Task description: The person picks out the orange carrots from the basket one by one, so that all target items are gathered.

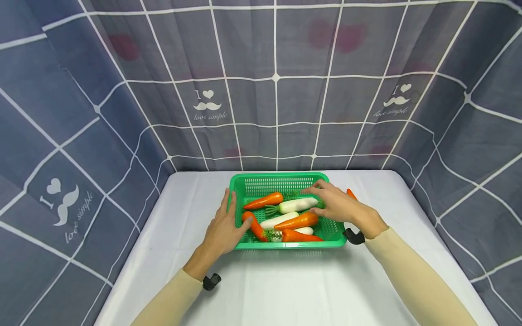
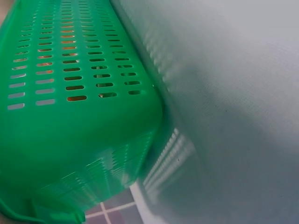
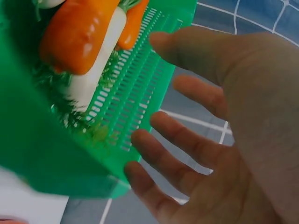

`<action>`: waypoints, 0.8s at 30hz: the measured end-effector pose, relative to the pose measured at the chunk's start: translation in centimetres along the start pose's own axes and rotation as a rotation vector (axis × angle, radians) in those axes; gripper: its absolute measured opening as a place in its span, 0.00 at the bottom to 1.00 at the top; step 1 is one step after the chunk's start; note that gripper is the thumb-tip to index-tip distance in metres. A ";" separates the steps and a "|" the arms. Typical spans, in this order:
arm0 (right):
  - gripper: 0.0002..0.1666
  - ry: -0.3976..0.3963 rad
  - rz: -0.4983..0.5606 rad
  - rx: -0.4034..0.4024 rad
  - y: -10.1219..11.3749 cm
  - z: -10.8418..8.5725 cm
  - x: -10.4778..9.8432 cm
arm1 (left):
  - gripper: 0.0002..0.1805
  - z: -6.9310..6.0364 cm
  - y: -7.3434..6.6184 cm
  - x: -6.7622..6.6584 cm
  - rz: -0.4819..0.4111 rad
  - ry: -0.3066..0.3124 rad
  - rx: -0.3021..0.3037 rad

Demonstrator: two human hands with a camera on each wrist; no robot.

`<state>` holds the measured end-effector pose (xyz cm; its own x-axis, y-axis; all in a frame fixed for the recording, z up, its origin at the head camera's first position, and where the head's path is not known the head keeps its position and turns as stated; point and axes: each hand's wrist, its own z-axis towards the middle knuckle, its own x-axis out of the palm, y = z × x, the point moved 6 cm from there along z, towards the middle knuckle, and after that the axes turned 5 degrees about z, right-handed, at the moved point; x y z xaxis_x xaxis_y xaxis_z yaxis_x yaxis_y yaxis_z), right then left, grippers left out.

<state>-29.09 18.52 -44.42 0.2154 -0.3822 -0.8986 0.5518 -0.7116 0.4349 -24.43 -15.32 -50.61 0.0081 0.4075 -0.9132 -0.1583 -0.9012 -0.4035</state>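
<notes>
A green plastic basket point(image 1: 281, 245) stands on the white-covered table, holding several orange carrots point(image 1: 297, 221) and white radishes point(image 1: 297, 205) with green leaves. At its left end is my left hand point(image 1: 223, 231), fingers extended along the rim and thumb reaching over toward a carrot point(image 1: 253, 226). The left wrist view shows only the slotted basket wall point(image 2: 93, 126) and the cloth, not the hand. Over the basket's right end, my right hand point(image 1: 338, 203) has its fingers spread. In the right wrist view, nothing lies between these fingers point(image 3: 173, 163), and a large carrot point(image 3: 79, 37) is nearby.
Another orange carrot point(image 1: 351, 194) lies outside the basket, partly hidden behind the right hand. White cloth covers the table point(image 1: 277, 290). Dark grey checked curtains point(image 1: 253, 104) hang behind it and on both sides.
</notes>
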 end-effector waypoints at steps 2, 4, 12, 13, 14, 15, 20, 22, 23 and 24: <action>0.36 0.051 0.012 -0.004 0.2 0.5 0.4 | 0.59 0.0 0.0 0.0 0.000 0.003 -0.001; 0.35 0.104 0.020 -0.010 0.3 1.0 0.9 | 0.59 0.0 0.0 0.0 -0.003 0.004 -0.002; 0.32 0.269 0.091 -0.006 0.3 2.2 2.7 | 0.58 -0.2 -0.1 0.2 -0.007 -0.001 -0.002; 0.32 0.286 0.098 -0.002 0.2 2.3 3.0 | 0.58 -0.3 -0.1 0.3 -0.005 0.001 -0.002; 0.31 0.301 0.100 0.001 0.2 2.4 3.3 | 0.58 -0.4 -0.1 0.4 -0.004 0.006 -0.003; 0.31 0.316 0.102 0.005 0.1 2.5 3.5 | 0.58 -0.4 -0.1 0.4 -0.003 0.010 -0.003; 0.26 0.355 0.098 -0.001 0.0 2.9 4.0 | 0.58 -0.3 -0.1 0.2 -0.005 0.012 -0.006; 0.25 0.364 0.098 -0.005 0.0 3.1 4.0 | 0.58 -0.2 -0.2 0.1 -0.010 0.007 -0.005; 0.25 0.367 0.098 -0.008 0.0 3.2 4.0 | 0.58 -0.1 -0.2 0.0 -0.012 0.004 -0.006; 0.25 0.370 0.094 -0.013 0.1 3.3 4.0 | 0.58 -0.1 -0.1 -0.1 -0.011 0.003 -0.007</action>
<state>-30.83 14.93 -47.78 0.5406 -0.2052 -0.8159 0.5257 -0.6747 0.5180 -24.32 -15.26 -50.53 0.0128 0.4169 -0.9089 -0.1510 -0.8977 -0.4139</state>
